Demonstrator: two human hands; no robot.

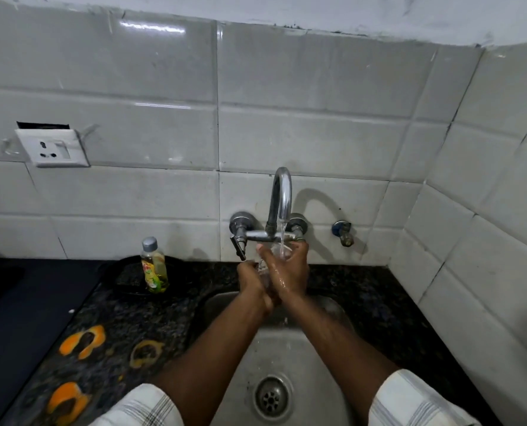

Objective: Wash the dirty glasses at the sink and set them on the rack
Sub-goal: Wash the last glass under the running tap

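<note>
Sleeves: we note two checked cuffs, the left sleeve (139,407) and the right sleeve (416,401), at the bottom edge, both clear of the water.
Fingers: the right hand (290,272) wraps its fingers round the upper part of the glass (279,252); the left hand (253,284) curls its fingers on the lower part. Both are clamped on it, and the skin is wet.
Glass: clear, held between both hands over the back of the sink (287,348), directly under the stream (282,235).
Tap: the spout (280,195) stands close above the glass and is running.
Counter: dark stone (363,296); a soap bottle (154,265) stands left of the tap, with orange peels (84,339) nearer us.
Rack: not in view.
Stage: we judge this to be rinsing; no washed glass is visible anywhere.
Risk one: wet fingers on wet glass could slip, and the glass would drop onto the steel basin and chip or break.
Risk two: lifting carelessly could knock the rim against the spout.
Risk three: the carry to an unseen rack would need a firm grip.
</note>
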